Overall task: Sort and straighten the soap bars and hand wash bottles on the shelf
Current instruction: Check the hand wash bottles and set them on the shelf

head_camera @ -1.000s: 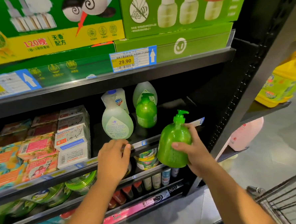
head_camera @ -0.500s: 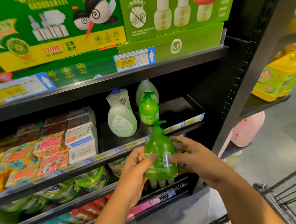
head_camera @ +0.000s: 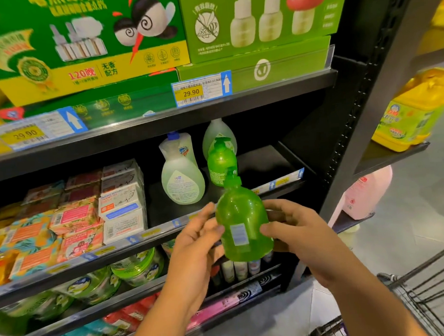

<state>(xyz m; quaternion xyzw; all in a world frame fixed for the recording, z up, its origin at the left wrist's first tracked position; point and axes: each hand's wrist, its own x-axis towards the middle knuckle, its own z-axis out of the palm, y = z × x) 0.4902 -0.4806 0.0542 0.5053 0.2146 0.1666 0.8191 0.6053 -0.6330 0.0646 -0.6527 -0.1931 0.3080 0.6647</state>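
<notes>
A bright green hand wash bottle [head_camera: 242, 223] with a pump top is held in front of the middle shelf [head_camera: 281, 183], its white back label facing me. My left hand [head_camera: 197, 244] grips its left side and my right hand [head_camera: 294, 228] grips its right side. On the shelf behind stand a pale green bottle [head_camera: 182, 182], a white bottle with a blue cap [head_camera: 179, 145], a small green pump bottle [head_camera: 220, 164] and a pale bottle [head_camera: 217, 133] at the back. Stacked soap bars [head_camera: 121, 197] fill the shelf's left part.
Green mosquito-repellent boxes [head_camera: 83, 41] sit on the shelf above, with price tags [head_camera: 200, 90] on its edge. Round green tins [head_camera: 136, 268] lie on the shelf below. A yellow container [head_camera: 417, 114] and a pink bottle [head_camera: 360, 193] stand at right. A wire trolley [head_camera: 418, 293] is at bottom right.
My left hand left the shelf edge and joined my right hand on the green bottle. The bottle was brought left and turned so its back label faces me.
</notes>
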